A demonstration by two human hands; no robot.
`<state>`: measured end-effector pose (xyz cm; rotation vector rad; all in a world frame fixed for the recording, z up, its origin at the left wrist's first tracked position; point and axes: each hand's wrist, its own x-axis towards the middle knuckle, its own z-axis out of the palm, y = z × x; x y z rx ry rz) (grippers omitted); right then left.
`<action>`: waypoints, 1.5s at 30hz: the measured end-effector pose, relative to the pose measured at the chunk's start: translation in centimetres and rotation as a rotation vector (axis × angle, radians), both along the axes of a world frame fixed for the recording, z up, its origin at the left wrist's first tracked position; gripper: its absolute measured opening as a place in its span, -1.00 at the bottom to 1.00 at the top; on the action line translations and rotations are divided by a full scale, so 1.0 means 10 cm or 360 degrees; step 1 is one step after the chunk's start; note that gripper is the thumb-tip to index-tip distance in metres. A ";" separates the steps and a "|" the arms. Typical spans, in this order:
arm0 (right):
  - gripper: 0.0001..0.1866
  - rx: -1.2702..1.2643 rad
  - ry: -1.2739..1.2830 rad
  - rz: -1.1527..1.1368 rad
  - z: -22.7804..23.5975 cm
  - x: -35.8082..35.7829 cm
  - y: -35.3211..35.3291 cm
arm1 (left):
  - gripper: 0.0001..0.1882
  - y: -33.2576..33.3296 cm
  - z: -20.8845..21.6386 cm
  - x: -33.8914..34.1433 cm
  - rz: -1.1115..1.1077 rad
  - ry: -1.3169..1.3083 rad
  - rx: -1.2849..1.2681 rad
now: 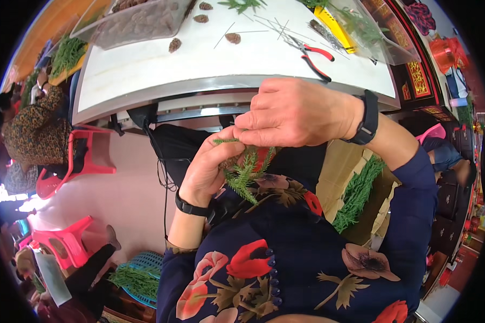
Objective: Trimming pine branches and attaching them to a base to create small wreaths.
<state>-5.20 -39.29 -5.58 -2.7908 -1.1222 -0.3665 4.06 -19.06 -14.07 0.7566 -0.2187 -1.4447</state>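
In front of my chest, my left hand [203, 168] is closed on an artificial green needle sprig [245, 176], which hangs down below the fingers. A brownish patch shows between thumb and sprig, too covered to name. My right hand [288, 116] comes over from the right with its fingers pinched together, touching the left fingertips just above the sprig. What the pinch holds is hidden by the fingers. Beyond the hands, red-and-black handled pliers [313, 58] lie on the white table [145, 75], with thin wires [277, 27] and loose pine cones [233, 38] near them.
A clear bin of pine cones [137, 24] stands at the far left of the table. A yellow tool [335, 29] lies beside a clear bin at the far right. A cardboard box [334, 172] holds green sprigs at my right. Pink chairs [70, 242] and other people are at left.
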 end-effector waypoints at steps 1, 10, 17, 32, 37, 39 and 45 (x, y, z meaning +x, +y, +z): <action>-0.70 0.0009 -0.0011 -0.0025 -0.01 0.01 -0.02 | -0.82 -0.03 0.03 0.00 0.0031 -0.0058 0.0011; -0.64 0.0438 0.0070 -0.0181 -0.05 -0.01 -0.26 | -0.87 -0.32 0.15 0.12 -0.0025 -0.0083 0.0058; -0.52 0.1623 0.0712 -0.0951 -0.12 -0.18 -0.07 | -0.92 -0.55 0.15 0.10 0.0119 -0.0073 0.0000; -0.66 0.0973 -0.0082 -0.0718 -0.39 0.09 -0.26 | -0.94 -0.59 0.04 0.28 0.0236 -0.0057 0.0179; -0.76 0.0787 -0.0066 -0.0484 -0.37 0.24 -0.28 | -0.92 -0.50 0.11 0.34 0.0239 -0.0040 0.0094; -0.80 0.0721 -0.0079 -0.0467 -0.34 0.26 -0.30 | -0.91 -0.51 0.14 0.31 0.0309 -0.0080 0.0155; -0.79 0.0641 0.0104 -0.0617 -0.28 0.18 -0.31 | -0.93 -0.60 0.12 0.32 0.0134 -0.0209 0.0092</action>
